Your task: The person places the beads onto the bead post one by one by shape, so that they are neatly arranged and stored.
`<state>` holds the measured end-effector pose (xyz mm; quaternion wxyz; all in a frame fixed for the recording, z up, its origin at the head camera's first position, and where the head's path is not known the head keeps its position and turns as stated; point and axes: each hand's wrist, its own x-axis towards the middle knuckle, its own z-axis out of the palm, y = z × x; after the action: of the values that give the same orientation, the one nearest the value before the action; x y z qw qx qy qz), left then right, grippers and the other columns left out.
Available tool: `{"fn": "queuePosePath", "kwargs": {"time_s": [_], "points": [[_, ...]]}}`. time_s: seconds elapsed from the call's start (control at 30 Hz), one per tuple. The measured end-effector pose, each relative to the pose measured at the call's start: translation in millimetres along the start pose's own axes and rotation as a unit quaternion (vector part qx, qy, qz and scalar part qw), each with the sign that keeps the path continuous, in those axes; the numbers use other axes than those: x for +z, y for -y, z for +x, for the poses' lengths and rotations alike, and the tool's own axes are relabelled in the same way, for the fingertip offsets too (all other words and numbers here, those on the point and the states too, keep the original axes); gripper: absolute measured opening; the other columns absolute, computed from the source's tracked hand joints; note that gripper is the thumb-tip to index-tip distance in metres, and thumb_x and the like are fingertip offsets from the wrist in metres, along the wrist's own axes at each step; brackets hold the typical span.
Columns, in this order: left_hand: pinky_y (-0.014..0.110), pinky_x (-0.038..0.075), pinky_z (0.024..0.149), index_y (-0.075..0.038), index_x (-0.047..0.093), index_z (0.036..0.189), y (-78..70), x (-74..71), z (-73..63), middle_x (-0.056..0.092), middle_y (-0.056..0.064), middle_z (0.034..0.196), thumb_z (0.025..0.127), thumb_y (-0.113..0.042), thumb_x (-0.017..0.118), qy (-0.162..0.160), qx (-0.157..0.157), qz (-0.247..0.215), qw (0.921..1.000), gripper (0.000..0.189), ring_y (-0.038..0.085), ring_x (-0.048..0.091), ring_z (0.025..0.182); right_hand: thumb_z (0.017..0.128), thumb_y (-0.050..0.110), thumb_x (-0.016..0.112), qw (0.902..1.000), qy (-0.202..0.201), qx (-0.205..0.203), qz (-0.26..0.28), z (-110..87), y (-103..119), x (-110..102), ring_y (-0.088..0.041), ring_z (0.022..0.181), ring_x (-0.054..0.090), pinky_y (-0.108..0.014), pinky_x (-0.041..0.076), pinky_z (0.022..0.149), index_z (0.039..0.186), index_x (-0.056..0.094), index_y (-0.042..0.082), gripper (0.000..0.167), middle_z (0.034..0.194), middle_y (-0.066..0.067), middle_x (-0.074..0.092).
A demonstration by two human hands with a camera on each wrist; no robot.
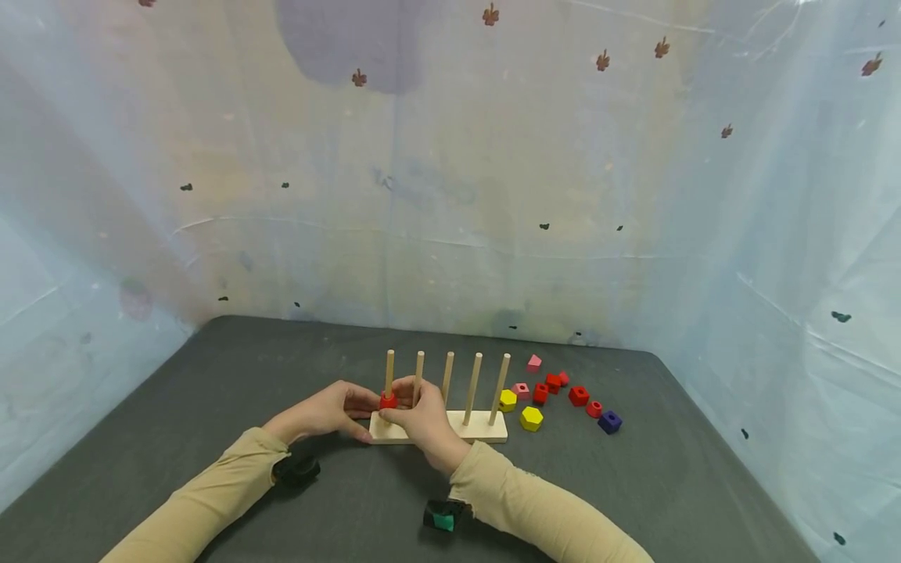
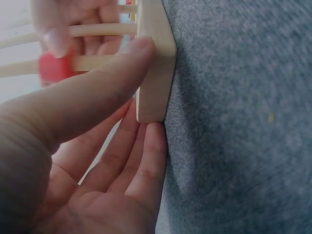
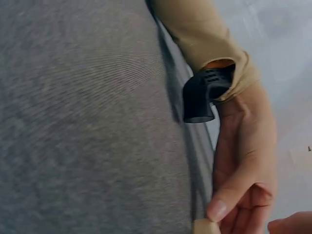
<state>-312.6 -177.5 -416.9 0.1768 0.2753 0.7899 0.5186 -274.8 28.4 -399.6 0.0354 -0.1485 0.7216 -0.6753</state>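
Note:
A pale wooden peg board with several upright pegs stands in front of me. My left hand grips its left end; in the left wrist view the thumb lies on the base and the other fingers are at its end and far side. With my right hand I pinch a red bead that is threaded on the leftmost peg, partway up above the base. The right wrist view catches only a right fingertip and a corner of the base.
Right of the board lie loose pieces: yellow hexagonal beads, several red beads, pink ones and a dark blue cube bead. Everything is on a dark grey cloth-covered table, with a pale patterned sheet hanging around it.

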Motion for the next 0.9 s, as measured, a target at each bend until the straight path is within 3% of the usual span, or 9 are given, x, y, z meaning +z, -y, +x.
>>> {"fn": "queuePosePath", "kwargs": {"time_s": [0.4, 0.57, 0.67, 0.8, 0.9], "points": [[0.04, 0.046, 0.099, 0.003, 0.058, 0.128, -2.4, -2.8, 2.4, 0.057, 0.018, 0.127, 0.073, -0.006, 0.083, -0.008, -0.018, -0.001, 0.9998, 0.061, 0.035, 0.051, 0.121, 0.081, -0.006, 0.072, 0.9979, -0.003, 0.007, -0.065, 1.3, -12, -3, -0.016, 0.088, 0.062, -0.027, 0.055, 0.076, 0.102, 0.064, 0.002, 0.025, 0.095, -0.005, 0.064], [0.041, 0.046, 0.099, 0.002, 0.057, 0.129, 0.6, -1.8, 3.2, 0.056, 0.018, 0.129, 0.073, -0.008, 0.083, -0.01, -0.02, 0.007, 0.9997, 0.063, 0.036, 0.05, 0.122, 0.08, -0.008, 0.071, 0.9978, 0.008, 0.002, -0.065, 0.3, -13, -6, -0.021, 0.093, 0.062, -0.028, 0.054, 0.077, 0.105, 0.062, 0.002, 0.028, 0.098, -0.006, 0.065], [0.04, 0.046, 0.099, 0.002, 0.056, 0.129, 1.7, -0.7, 2.6, 0.056, 0.018, 0.129, 0.073, -0.009, 0.083, -0.011, -0.021, 0.011, 0.9997, 0.064, 0.035, 0.05, 0.122, 0.083, -0.006, 0.069, 0.9976, 0.022, -0.005, -0.065, -7.5, -3, -9, -0.029, 0.103, 0.059, -0.034, 0.053, 0.083, 0.113, 0.06, 0.001, 0.032, 0.108, -0.013, 0.063], [0.039, 0.047, 0.099, 0.003, 0.056, 0.129, 2.9, -0.6, 1.4, 0.056, 0.019, 0.128, 0.072, -0.009, 0.083, -0.012, -0.018, 0.014, 0.9997, 0.064, 0.035, 0.051, 0.121, 0.086, -0.006, 0.064, 0.9959, 0.043, -0.044, -0.066, -22.3, 22, -15, -0.039, 0.119, 0.05, -0.049, 0.045, 0.097, 0.129, 0.05, -0.003, 0.045, 0.124, -0.022, 0.055], [0.039, 0.048, 0.098, 0.004, 0.056, 0.128, 3.6, -0.6, 0.4, 0.057, 0.018, 0.127, 0.073, -0.01, 0.083, -0.011, -0.017, 0.018, 0.9996, 0.064, 0.034, 0.053, 0.119, 0.087, -0.005, 0.065, 0.9895, 0.05, -0.101, -0.09, -24.9, 30, -22, -0.035, 0.126, 0.046, -0.049, 0.039, 0.105, 0.14, 0.04, 0.001, 0.059, 0.132, -0.019, 0.051]]}}
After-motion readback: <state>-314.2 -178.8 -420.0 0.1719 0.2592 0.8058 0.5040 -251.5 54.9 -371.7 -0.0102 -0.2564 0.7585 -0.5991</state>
